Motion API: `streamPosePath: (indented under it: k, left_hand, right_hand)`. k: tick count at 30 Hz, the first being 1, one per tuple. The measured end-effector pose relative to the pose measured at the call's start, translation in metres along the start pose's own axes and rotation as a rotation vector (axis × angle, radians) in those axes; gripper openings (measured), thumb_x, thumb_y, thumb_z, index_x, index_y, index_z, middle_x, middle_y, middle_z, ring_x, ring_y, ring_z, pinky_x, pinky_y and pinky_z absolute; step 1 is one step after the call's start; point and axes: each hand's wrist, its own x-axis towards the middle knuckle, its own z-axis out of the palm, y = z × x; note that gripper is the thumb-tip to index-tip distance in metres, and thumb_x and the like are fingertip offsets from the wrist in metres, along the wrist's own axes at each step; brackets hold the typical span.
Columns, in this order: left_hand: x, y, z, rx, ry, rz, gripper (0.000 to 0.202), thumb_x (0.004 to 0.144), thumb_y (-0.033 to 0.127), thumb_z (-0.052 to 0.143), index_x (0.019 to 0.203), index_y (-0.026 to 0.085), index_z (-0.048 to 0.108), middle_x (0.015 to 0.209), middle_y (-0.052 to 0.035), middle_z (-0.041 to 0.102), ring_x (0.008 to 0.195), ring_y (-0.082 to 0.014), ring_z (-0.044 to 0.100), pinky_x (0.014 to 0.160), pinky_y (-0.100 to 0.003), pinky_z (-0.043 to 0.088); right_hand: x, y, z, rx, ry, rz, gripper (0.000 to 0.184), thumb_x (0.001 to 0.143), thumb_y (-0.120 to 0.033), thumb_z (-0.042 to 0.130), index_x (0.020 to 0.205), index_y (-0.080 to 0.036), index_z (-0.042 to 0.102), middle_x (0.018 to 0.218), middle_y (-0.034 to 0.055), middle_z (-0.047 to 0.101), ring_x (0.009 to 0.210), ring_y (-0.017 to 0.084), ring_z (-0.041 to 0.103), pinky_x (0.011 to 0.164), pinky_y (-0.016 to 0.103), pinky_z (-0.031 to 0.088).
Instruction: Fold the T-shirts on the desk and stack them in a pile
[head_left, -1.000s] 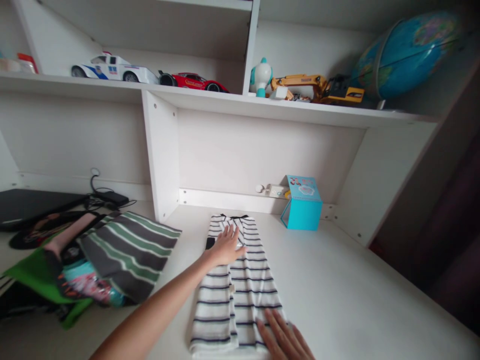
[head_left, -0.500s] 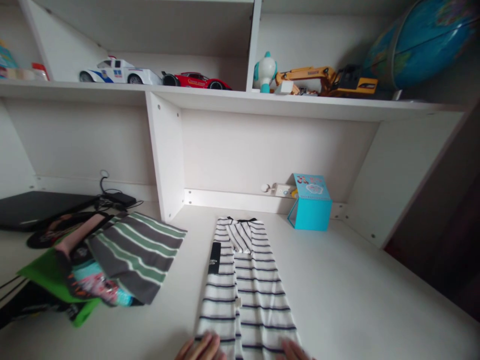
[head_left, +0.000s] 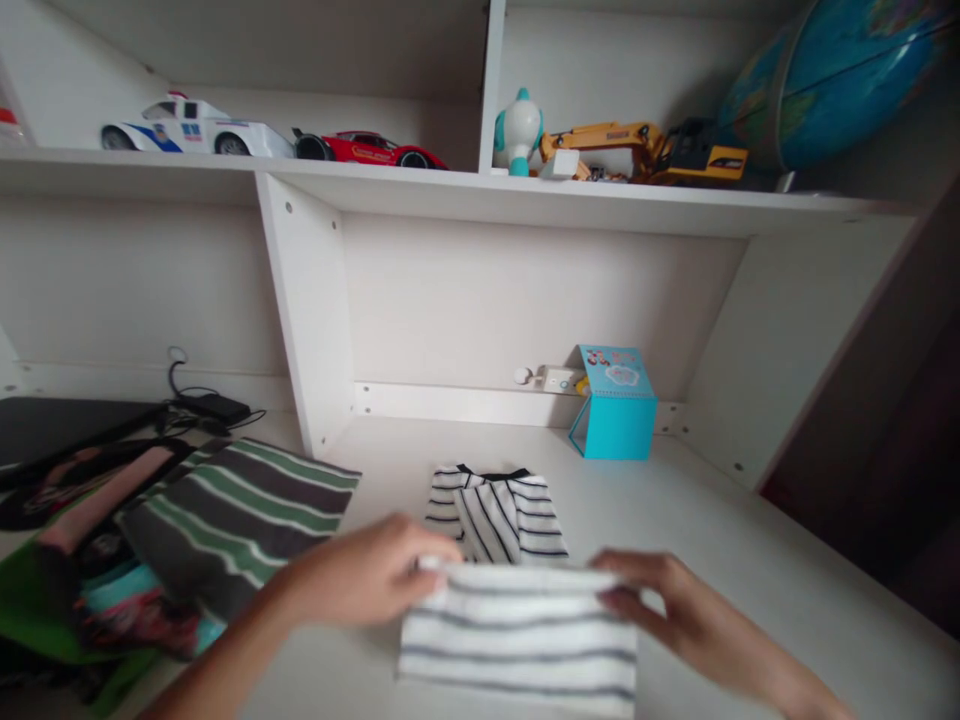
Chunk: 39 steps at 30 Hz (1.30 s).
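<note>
A white shirt with dark stripes [head_left: 517, 635] lies on the white desk, its lower part lifted and folded up toward the dark-edged neckline. My left hand [head_left: 382, 565] pinches the left end of the raised fold. At the right end, my right hand [head_left: 667, 600] grips the same fold between thumb and fingers. Both hands and the lifted cloth are slightly blurred. Beyond the fold, the collar end and a diagonally striped folded sleeve rest flat on the desk.
Left of the shirt is a pile of clothes with a grey-green striped cloth [head_left: 255, 495]. A black laptop [head_left: 67, 430] and an adapter [head_left: 214, 407] sit behind it. A blue desk calendar [head_left: 619, 425] stands at the back right. Toy vehicles and a globe [head_left: 832, 90] occupy the shelf above.
Both hands have come up from the bottom edge and now hold the shirt's lower part, raised and folded toward the collar. The view has shifted slightly to the right.
</note>
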Motion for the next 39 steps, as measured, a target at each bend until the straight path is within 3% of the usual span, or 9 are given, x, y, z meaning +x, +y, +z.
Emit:
streamPosePath:
  k: [3, 7, 11, 16, 22, 27, 31, 36, 39]
  left_hand:
    - [0.088, -0.008, -0.03, -0.081, -0.015, -0.014, 0.015, 0.066, 0.031, 0.055, 0.064, 0.017, 0.059, 0.058, 0.0053, 0.052, 0.056, -0.0096, 0.045, 0.052, -0.019, 0.032]
    - [0.156, -0.061, -0.016, -0.141, -0.039, -0.214, 0.014, 0.054, 0.027, 0.057, 0.06, 0.014, 0.056, 0.05, 0.0052, 0.046, 0.051, -0.0101, 0.043, 0.048, -0.02, 0.033]
    - [0.164, -0.098, -0.002, -0.176, -0.039, -0.218, 0.022, 0.055, 0.029, 0.053, 0.069, 0.013, 0.059, 0.057, 0.0037, 0.05, 0.053, -0.0104, 0.046, 0.05, -0.02, 0.036]
    - [0.169, -0.119, 0.001, -0.099, 0.049, -0.243, 0.022, 0.056, 0.03, 0.057, 0.07, 0.015, 0.061, 0.06, 0.0034, 0.054, 0.06, -0.0124, 0.05, 0.055, -0.02, 0.038]
    - [0.179, -0.138, 0.026, 0.072, 0.189, -0.315, 0.027, 0.05, 0.025, 0.066, 0.076, 0.018, 0.063, 0.07, 0.0017, 0.06, 0.072, -0.0168, 0.054, 0.064, -0.023, 0.038]
    - [0.181, -0.126, 0.026, 0.075, 0.163, -0.319, 0.017, 0.048, 0.018, 0.066, 0.065, 0.016, 0.062, 0.06, 0.0015, 0.058, 0.069, -0.0189, 0.056, 0.062, -0.024, 0.039]
    - [0.177, -0.092, -0.002, 0.006, 0.209, -0.226, 0.025, 0.054, 0.013, 0.062, 0.078, 0.014, 0.062, 0.072, 0.0012, 0.06, 0.072, -0.0155, 0.056, 0.063, -0.021, 0.04]
    - [0.143, -0.025, -0.055, -0.19, 0.37, 0.117, 0.039, 0.068, 0.021, 0.055, 0.107, 0.014, 0.052, 0.085, -0.0012, 0.059, 0.077, -0.0129, 0.054, 0.07, -0.022, 0.042]
    - [0.118, -0.007, -0.068, -0.213, 0.359, 0.257, 0.032, 0.07, 0.02, 0.055, 0.101, 0.014, 0.056, 0.094, -0.004, 0.059, 0.087, -0.0154, 0.055, 0.079, -0.026, 0.041]
  right_hand:
    - [0.087, 0.03, -0.003, 0.135, 0.009, 0.142, 0.02, 0.076, -0.034, 0.049, 0.079, -0.017, 0.06, 0.07, 0.0013, 0.06, 0.068, 0.015, 0.055, 0.059, 0.022, 0.043]
    - [0.152, 0.073, 0.033, 0.125, 0.005, 0.266, 0.017, 0.071, -0.026, 0.05, 0.076, -0.012, 0.06, 0.059, -0.0001, 0.057, 0.057, 0.012, 0.051, 0.048, 0.019, 0.037]
    - [0.167, 0.101, 0.054, 0.08, 0.019, 0.311, 0.018, 0.073, -0.025, 0.048, 0.077, -0.012, 0.06, 0.056, -0.0019, 0.055, 0.052, 0.01, 0.049, 0.045, 0.018, 0.034]
    - [0.176, 0.114, 0.053, -0.058, 0.089, 0.331, 0.017, 0.07, -0.027, 0.055, 0.08, -0.015, 0.061, 0.072, 0.0017, 0.061, 0.07, 0.014, 0.056, 0.06, 0.021, 0.039]
    - [0.175, 0.123, 0.072, -0.191, 0.157, 0.433, 0.032, 0.068, -0.03, 0.06, 0.093, -0.011, 0.06, 0.09, 0.0115, 0.063, 0.086, 0.022, 0.056, 0.072, 0.027, 0.039]
    - [0.17, 0.118, 0.07, -0.155, 0.168, 0.439, 0.018, 0.064, -0.031, 0.062, 0.071, -0.015, 0.062, 0.069, 0.0051, 0.063, 0.069, 0.018, 0.058, 0.057, 0.023, 0.039]
    - [0.167, 0.096, 0.031, -0.096, 0.254, 0.345, 0.015, 0.065, -0.028, 0.061, 0.071, -0.015, 0.06, 0.064, 0.0018, 0.06, 0.06, 0.014, 0.055, 0.053, 0.021, 0.038]
    - [0.128, 0.034, -0.029, 0.011, 0.61, 0.056, 0.031, 0.075, -0.037, 0.055, 0.097, -0.016, 0.05, 0.091, 0.0053, 0.059, 0.076, 0.014, 0.054, 0.067, 0.024, 0.044]
    - [0.081, -0.016, -0.031, 0.004, 0.726, -0.194, 0.028, 0.077, -0.033, 0.055, 0.1, -0.019, 0.049, 0.092, 0.0054, 0.057, 0.079, 0.015, 0.054, 0.07, 0.027, 0.045]
